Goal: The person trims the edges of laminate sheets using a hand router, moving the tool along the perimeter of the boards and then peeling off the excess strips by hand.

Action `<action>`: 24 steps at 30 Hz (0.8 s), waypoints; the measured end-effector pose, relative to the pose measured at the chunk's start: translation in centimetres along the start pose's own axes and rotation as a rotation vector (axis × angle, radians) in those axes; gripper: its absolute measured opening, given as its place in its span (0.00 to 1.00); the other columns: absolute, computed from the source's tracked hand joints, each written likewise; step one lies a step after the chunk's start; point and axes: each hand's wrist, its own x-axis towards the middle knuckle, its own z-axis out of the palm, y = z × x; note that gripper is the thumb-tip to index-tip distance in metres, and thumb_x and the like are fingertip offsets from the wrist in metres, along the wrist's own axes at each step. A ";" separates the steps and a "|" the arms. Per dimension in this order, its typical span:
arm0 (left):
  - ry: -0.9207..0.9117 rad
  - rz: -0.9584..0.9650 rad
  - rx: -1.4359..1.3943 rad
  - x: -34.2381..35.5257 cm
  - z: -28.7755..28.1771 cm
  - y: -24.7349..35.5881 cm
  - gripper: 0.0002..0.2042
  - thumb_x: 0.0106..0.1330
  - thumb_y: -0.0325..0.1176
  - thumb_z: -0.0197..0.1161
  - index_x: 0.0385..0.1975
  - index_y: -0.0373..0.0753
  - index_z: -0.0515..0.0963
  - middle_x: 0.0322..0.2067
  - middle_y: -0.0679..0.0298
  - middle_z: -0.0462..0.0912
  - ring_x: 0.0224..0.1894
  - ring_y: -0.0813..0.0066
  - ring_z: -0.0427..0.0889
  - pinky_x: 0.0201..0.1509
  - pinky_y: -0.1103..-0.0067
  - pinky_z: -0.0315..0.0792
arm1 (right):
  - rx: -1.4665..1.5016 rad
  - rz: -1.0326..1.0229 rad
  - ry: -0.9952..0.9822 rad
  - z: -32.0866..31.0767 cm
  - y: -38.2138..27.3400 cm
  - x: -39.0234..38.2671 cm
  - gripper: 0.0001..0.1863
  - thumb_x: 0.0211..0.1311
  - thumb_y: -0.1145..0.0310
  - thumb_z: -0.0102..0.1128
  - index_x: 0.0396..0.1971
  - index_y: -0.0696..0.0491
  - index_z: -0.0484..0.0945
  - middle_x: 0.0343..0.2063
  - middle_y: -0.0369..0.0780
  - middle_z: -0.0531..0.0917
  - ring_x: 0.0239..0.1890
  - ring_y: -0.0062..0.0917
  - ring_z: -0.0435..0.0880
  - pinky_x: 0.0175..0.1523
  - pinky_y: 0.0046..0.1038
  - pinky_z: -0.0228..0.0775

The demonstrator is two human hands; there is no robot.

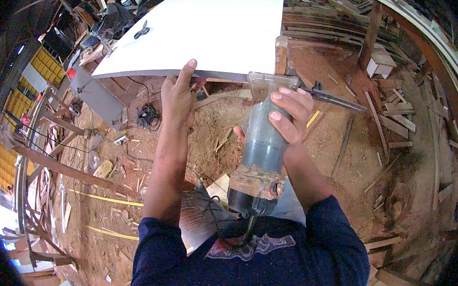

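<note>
"Two hands, both busy?"

"Both. My right hand (pixel 293 115) is wrapped around the tool (pixel 265 143), fingers over its right side, a thumb tip just showing on the left. My left hand (pixel 177 99) looks closed on the board (pixel 215 30) by its near edge, one digit up over the rim, the others curled below and partly hidden."

"And how does the tool lie?"

"Lengthwise from the board back toward me, roughly square to the edge. Its clear base (pixel 260 81) sits at the near right corner — touching, by the look of it, though I can't see underneath. My left hand is along that same dark edge, to the left, well apart from the base. The right is the nearer one."

"What's around the board?"

"It's white, with one black piece (pixel 142 29) toward the left. A wood block (pixel 281 55) is at the right edge, just beyond the tool; a black bar (pixel 338 100) juts out rightward."

"And the room?"

"Workshop, I'd say — brown floor (pixel 363 158) strewn with offcuts (pixel 398 124), a cord (pixel 147 117) coiled below the board, yellow strips (pixel 105 198) to my left, a white box (pixel 381 63) off to the right."
</note>
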 end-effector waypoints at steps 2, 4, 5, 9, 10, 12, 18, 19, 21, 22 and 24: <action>0.006 0.004 0.010 0.1 0.1 0.0 0.23 0.70 0.44 0.72 0.44 0.24 0.81 0.39 0.56 0.83 0.41 0.70 0.83 0.48 0.72 0.80 | 0.009 0.009 -0.019 -0.2 -0.1 0.7 0.44 0.50 0.44 0.82 0.59 0.42 0.63 0.53 0.42 0.77 0.56 0.39 0.79 0.64 0.51 0.66; 0.006 0.001 0.014 0.3 -0.1 -0.3 0.23 0.70 0.44 0.72 0.43 0.24 0.81 0.39 0.56 0.83 0.41 0.69 0.83 0.49 0.72 0.80 | 0.008 0.003 -0.017 -0.2 -0.1 1.1 0.44 0.50 0.44 0.82 0.59 0.42 0.63 0.53 0.42 0.77 0.56 0.39 0.79 0.64 0.52 0.66; 0.006 -0.003 0.021 0.4 -0.3 -0.4 0.23 0.70 0.44 0.72 0.43 0.24 0.81 0.39 0.56 0.83 0.41 0.69 0.83 0.49 0.72 0.80 | 0.008 -0.001 -0.013 -0.2 -0.1 1.3 0.44 0.50 0.44 0.83 0.59 0.42 0.63 0.53 0.42 0.77 0.56 0.39 0.79 0.64 0.52 0.66; -0.022 -0.022 0.041 0.6 -0.4 -0.4 0.23 0.69 0.43 0.73 0.46 0.24 0.81 0.41 0.56 0.83 0.44 0.69 0.83 0.48 0.72 0.80 | 0.000 -0.016 0.015 0.0 0.0 2.4 0.43 0.50 0.45 0.82 0.59 0.42 0.63 0.53 0.42 0.76 0.56 0.39 0.78 0.64 0.53 0.66; -0.016 -0.039 0.003 1.0 -0.7 -0.6 0.23 0.69 0.43 0.73 0.47 0.25 0.80 0.43 0.56 0.83 0.45 0.69 0.82 0.48 0.72 0.80 | 0.006 -0.030 0.015 0.0 -0.1 3.0 0.43 0.51 0.45 0.82 0.59 0.42 0.62 0.53 0.42 0.76 0.56 0.40 0.78 0.65 0.53 0.65; -0.008 -0.056 -0.033 1.1 -1.2 -0.8 0.23 0.69 0.43 0.73 0.48 0.26 0.80 0.45 0.56 0.83 0.46 0.69 0.82 0.48 0.72 0.80 | 0.014 -0.041 0.017 -0.2 -0.3 3.2 0.43 0.51 0.45 0.82 0.59 0.42 0.62 0.53 0.42 0.76 0.56 0.40 0.78 0.65 0.53 0.65; -0.002 -0.139 -0.072 0.9 -0.8 -0.5 0.23 0.69 0.41 0.73 0.50 0.26 0.77 0.47 0.57 0.81 0.48 0.69 0.82 0.49 0.73 0.80 | -0.080 0.050 -0.004 -3.6 -0.7 -0.3 0.43 0.52 0.44 0.82 0.58 0.42 0.62 0.51 0.41 0.76 0.56 0.41 0.78 0.64 0.53 0.67; 0.027 -0.105 -0.065 0.7 -0.4 -0.4 0.22 0.70 0.40 0.73 0.50 0.26 0.77 0.46 0.58 0.81 0.48 0.70 0.82 0.49 0.73 0.81 | -0.054 0.047 -0.023 -4.1 -0.5 -1.3 0.42 0.52 0.44 0.82 0.58 0.42 0.62 0.51 0.41 0.76 0.55 0.41 0.78 0.64 0.53 0.68; 0.048 -0.070 -0.064 0.0 0.5 0.2 0.20 0.71 0.40 0.71 0.50 0.28 0.77 0.45 0.57 0.80 0.45 0.69 0.82 0.47 0.72 0.81 | -0.030 0.044 -0.095 -5.3 -0.5 -2.6 0.42 0.51 0.43 0.82 0.57 0.42 0.62 0.51 0.41 0.76 0.54 0.40 0.78 0.63 0.52 0.69; 0.034 -0.077 -0.055 -0.1 0.4 0.1 0.20 0.71 0.40 0.71 0.50 0.28 0.77 0.45 0.57 0.80 0.45 0.69 0.82 0.47 0.72 0.81 | -0.044 0.056 -0.091 -5.2 -0.6 -3.0 0.42 0.51 0.43 0.82 0.57 0.42 0.62 0.51 0.41 0.76 0.54 0.40 0.78 0.63 0.52 0.69; -0.007 -0.090 -0.099 0.1 -0.3 -0.1 0.20 0.72 0.40 0.70 0.50 0.27 0.78 0.43 0.57 0.81 0.44 0.69 0.83 0.47 0.71 0.82 | 0.028 0.067 -0.057 -4.1 -0.9 -3.7 0.43 0.49 0.44 0.83 0.57 0.41 0.63 0.51 0.42 0.76 0.54 0.40 0.79 0.62 0.52 0.70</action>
